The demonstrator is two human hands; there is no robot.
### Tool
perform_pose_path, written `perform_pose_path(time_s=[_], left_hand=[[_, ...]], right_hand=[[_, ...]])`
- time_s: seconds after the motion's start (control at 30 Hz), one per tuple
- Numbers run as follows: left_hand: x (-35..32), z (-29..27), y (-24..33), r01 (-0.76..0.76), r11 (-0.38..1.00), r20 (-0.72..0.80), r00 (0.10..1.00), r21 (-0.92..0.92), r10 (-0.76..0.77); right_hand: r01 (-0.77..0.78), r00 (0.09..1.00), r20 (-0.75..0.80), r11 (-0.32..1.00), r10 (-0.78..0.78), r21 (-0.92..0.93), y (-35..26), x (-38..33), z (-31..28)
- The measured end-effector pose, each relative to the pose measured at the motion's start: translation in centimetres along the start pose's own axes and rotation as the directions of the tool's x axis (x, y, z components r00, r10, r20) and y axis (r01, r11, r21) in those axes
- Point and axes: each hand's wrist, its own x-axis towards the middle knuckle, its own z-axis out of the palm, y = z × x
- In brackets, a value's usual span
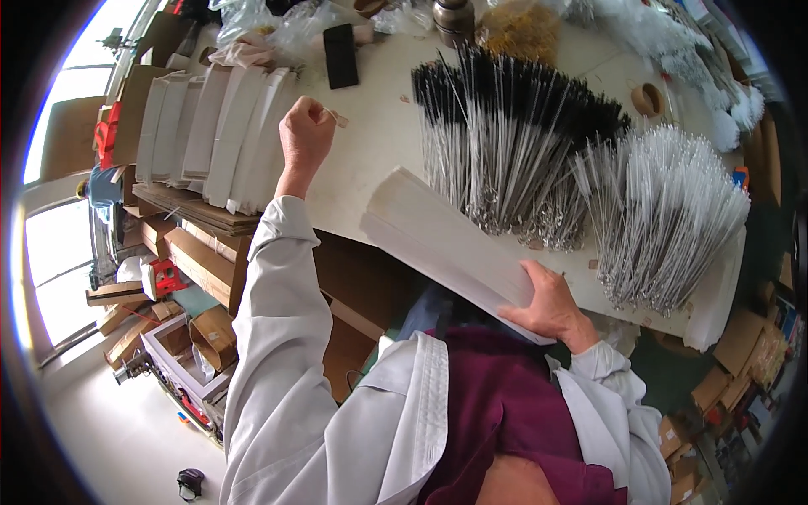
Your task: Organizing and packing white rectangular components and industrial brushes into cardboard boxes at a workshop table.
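My right hand grips the lower end of a long, narrow white cardboard box, thumb on one side. The box slants over the near table edge, its far end toward the middle. My left hand is raised at the left with fingers curled closed. A small tan scrap shows beside its fingertips; whether it is pinched or lies on the table I cannot tell. Beyond the box stand bundled thin wire brushes with black bristles. White-bristled wire brushes stand to their right, looped ends toward me.
Several long white boxes lie side by side at the left, on flat cardboard. A black phone, a metal flask and a tape roll rest on the table. Open cartons stand below left.
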Motion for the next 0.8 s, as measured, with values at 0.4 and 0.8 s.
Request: perform_pose_path(time_s=[0.4,0.8], left_hand=[[8.5,-0.3,-9.4,0.729,0.583,0.434,0.683,-0.359,-0.587],[13.3,6.6,-19.2,0.699,0.456,0.486,0.713,-0.551,-0.505]], right_hand=[[-0.096,0.986,-0.118,0.982,0.116,0.164,-0.3,-2.2,-1.4],[-0.177,0.894,-0.318,0.899,0.317,0.401,-2.7,-5.3,-1.6]])
